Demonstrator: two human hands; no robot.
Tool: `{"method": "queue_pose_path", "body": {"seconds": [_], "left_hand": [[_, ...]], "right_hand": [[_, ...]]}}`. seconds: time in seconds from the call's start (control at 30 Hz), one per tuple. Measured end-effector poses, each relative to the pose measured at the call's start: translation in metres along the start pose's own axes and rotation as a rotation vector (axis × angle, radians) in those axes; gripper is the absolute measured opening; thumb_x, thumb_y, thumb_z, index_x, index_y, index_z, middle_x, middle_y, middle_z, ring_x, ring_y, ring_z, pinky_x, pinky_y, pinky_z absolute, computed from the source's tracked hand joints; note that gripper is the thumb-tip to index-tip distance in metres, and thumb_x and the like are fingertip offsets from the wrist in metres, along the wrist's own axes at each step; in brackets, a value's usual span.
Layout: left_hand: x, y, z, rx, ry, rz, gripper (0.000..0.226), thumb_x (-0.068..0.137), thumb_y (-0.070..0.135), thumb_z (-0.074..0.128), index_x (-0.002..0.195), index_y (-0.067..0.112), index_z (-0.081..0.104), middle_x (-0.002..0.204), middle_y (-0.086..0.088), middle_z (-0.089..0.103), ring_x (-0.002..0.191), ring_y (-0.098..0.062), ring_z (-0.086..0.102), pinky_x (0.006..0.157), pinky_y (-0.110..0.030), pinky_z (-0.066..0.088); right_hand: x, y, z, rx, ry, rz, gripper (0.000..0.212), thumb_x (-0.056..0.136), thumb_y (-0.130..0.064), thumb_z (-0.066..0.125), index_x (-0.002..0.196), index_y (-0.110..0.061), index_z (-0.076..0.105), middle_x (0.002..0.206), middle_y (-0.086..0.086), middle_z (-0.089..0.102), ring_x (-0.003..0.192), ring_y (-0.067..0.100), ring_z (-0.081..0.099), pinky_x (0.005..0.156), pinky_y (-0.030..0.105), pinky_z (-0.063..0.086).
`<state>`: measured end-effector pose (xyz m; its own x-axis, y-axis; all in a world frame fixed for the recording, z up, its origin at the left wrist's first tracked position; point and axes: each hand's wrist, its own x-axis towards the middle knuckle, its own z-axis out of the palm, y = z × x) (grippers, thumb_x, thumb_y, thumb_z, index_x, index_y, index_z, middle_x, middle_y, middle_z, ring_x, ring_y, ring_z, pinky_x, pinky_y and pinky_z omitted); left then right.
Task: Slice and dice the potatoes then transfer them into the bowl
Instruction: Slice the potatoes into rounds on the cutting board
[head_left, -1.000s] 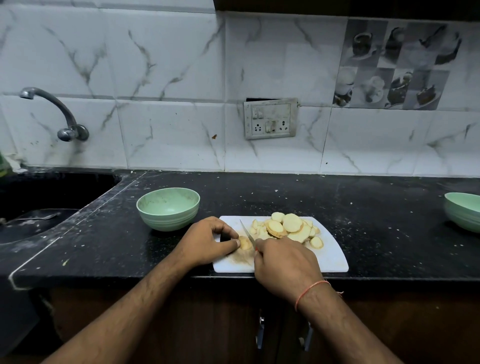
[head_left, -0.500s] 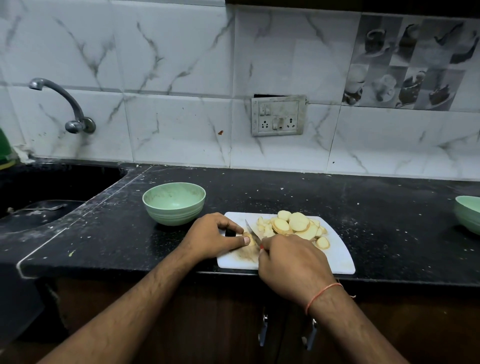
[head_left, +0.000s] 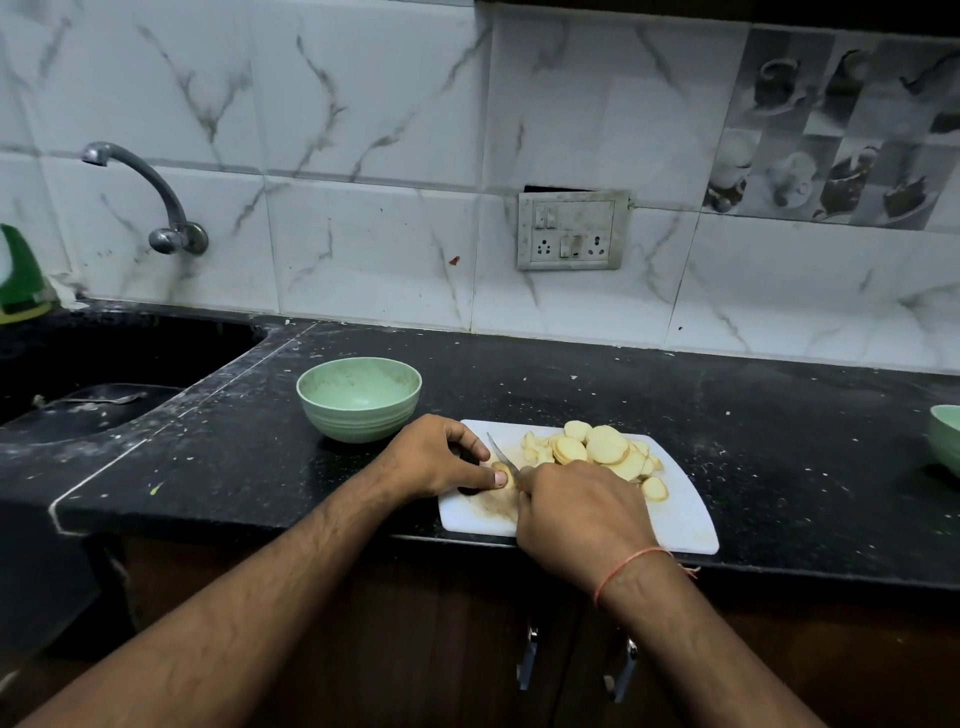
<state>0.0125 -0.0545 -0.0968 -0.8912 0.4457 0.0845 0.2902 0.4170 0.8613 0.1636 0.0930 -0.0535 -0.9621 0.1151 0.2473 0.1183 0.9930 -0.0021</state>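
A white cutting board (head_left: 680, 514) lies at the counter's front edge. On its far half sits a pile of pale round potato slices (head_left: 602, 449). My left hand (head_left: 434, 460) pinches a small potato piece (head_left: 503, 470) against the board's left side. My right hand (head_left: 582, 512) grips a knife (head_left: 501, 453) whose blade points away from me and rests on that piece, just right of my left thumb. The handle is hidden in my fist. An empty green bowl (head_left: 358, 397) stands just left of the board, beyond my left hand.
A second green bowl (head_left: 945, 439) is cut off at the right edge. A dark sink (head_left: 104, 374) with a wall tap (head_left: 150, 197) lies to the left. A socket panel (head_left: 571, 230) is on the tiled wall. Cabinet handles (head_left: 527, 657) hang below the counter.
The camera view has shifted slightly. Both hands stay on the board's left side, with the knife blade still at the small potato piece held by my left hand.
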Motion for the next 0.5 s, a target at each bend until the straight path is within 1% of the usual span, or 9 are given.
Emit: {"method": "queue_pose_path", "body": {"seconds": [0.1, 0.17, 0.27, 0.3, 0.37, 0.4, 0.43, 0.47, 0.5], "left_hand": [[-0.002, 0.002, 0.001, -0.018, 0.001, 0.01, 0.04, 0.061, 0.032, 0.105, 0.081, 0.016, 0.074, 0.074, 0.0, 0.077, 0.063, -0.013, 0.069, 0.084, -0.04, 0.061], [-0.002, 0.002, 0.001, -0.032, 0.008, 0.014, 0.042, 0.06, 0.031, 0.105, 0.082, 0.014, 0.073, 0.074, -0.002, 0.077, 0.063, -0.015, 0.071, 0.083, -0.04, 0.061], [-0.001, 0.0, 0.001, -0.028, 0.013, 0.015, 0.044, 0.059, 0.033, 0.106, 0.083, 0.014, 0.073, 0.075, -0.002, 0.078, 0.064, -0.015, 0.072, 0.082, -0.038, 0.061], [0.0, -0.001, 0.001, -0.023, 0.017, 0.014, 0.045, 0.059, 0.033, 0.106, 0.083, 0.015, 0.073, 0.075, 0.0, 0.078, 0.064, -0.014, 0.071, 0.081, -0.037, 0.06], [0.0, -0.002, 0.0, -0.001, 0.025, 0.019, 0.045, 0.058, 0.037, 0.105, 0.083, 0.018, 0.073, 0.075, 0.003, 0.077, 0.065, -0.012, 0.069, 0.08, -0.036, 0.059], [0.0, -0.002, 0.0, 0.006, 0.025, 0.023, 0.046, 0.058, 0.039, 0.105, 0.085, 0.019, 0.074, 0.075, 0.004, 0.076, 0.066, -0.012, 0.067, 0.079, -0.035, 0.058], [0.0, -0.002, 0.001, 0.008, 0.024, 0.029, 0.045, 0.059, 0.039, 0.105, 0.087, 0.02, 0.075, 0.075, 0.005, 0.075, 0.066, -0.011, 0.066, 0.077, -0.034, 0.058], [-0.001, -0.001, 0.001, 0.017, 0.021, 0.037, 0.044, 0.062, 0.038, 0.104, 0.091, 0.021, 0.075, 0.076, 0.007, 0.073, 0.066, -0.009, 0.064, 0.075, -0.032, 0.056], [-0.001, 0.0, 0.001, 0.043, 0.011, 0.05, 0.042, 0.065, 0.038, 0.102, 0.095, 0.023, 0.076, 0.077, 0.01, 0.071, 0.067, -0.006, 0.062, 0.074, -0.028, 0.054]], "right_hand": [[0.0, -0.006, 0.001, -0.038, -0.028, -0.032, 0.031, 0.099, -0.029, 0.044, 0.122, -0.025, 0.064, 0.11, 0.004, 0.07, 0.104, 0.029, 0.064, 0.07, 0.033, 0.035], [-0.004, -0.004, 0.001, -0.038, -0.043, -0.05, 0.033, 0.099, -0.027, 0.043, 0.125, -0.024, 0.062, 0.11, 0.005, 0.069, 0.106, 0.03, 0.064, 0.07, 0.034, 0.036], [-0.016, 0.001, -0.002, -0.028, -0.076, -0.074, 0.034, 0.097, -0.026, 0.045, 0.128, -0.024, 0.059, 0.107, 0.006, 0.067, 0.104, 0.03, 0.063, 0.071, 0.035, 0.038], [-0.021, 0.004, -0.004, -0.025, -0.076, -0.085, 0.032, 0.097, -0.028, 0.046, 0.127, -0.025, 0.058, 0.102, 0.005, 0.065, 0.102, 0.029, 0.062, 0.071, 0.035, 0.038], [-0.034, 0.01, -0.008, -0.009, -0.074, -0.096, 0.027, 0.099, -0.03, 0.046, 0.122, -0.026, 0.059, 0.085, 0.0, 0.054, 0.093, 0.027, 0.058, 0.069, 0.034, 0.037], [-0.04, 0.014, -0.012, -0.003, -0.076, -0.094, 0.025, 0.099, -0.032, 0.046, 0.119, -0.027, 0.06, 0.079, -0.003, 0.046, 0.088, 0.026, 0.054, 0.069, 0.034, 0.036], [-0.046, 0.017, -0.015, 0.003, -0.077, -0.088, 0.023, 0.1, -0.033, 0.045, 0.117, -0.027, 0.06, 0.077, -0.004, 0.042, 0.085, 0.025, 0.05, 0.068, 0.034, 0.035], [-0.051, 0.02, -0.02, 0.011, -0.068, -0.081, 0.024, 0.101, -0.035, 0.044, 0.115, -0.027, 0.061, 0.077, -0.003, 0.044, 0.084, 0.025, 0.05, 0.068, 0.034, 0.035], [-0.055, 0.024, -0.024, 0.026, -0.051, -0.072, 0.025, 0.102, -0.037, 0.042, 0.115, -0.027, 0.062, 0.081, -0.002, 0.051, 0.087, 0.027, 0.053, 0.068, 0.034, 0.035]]}}
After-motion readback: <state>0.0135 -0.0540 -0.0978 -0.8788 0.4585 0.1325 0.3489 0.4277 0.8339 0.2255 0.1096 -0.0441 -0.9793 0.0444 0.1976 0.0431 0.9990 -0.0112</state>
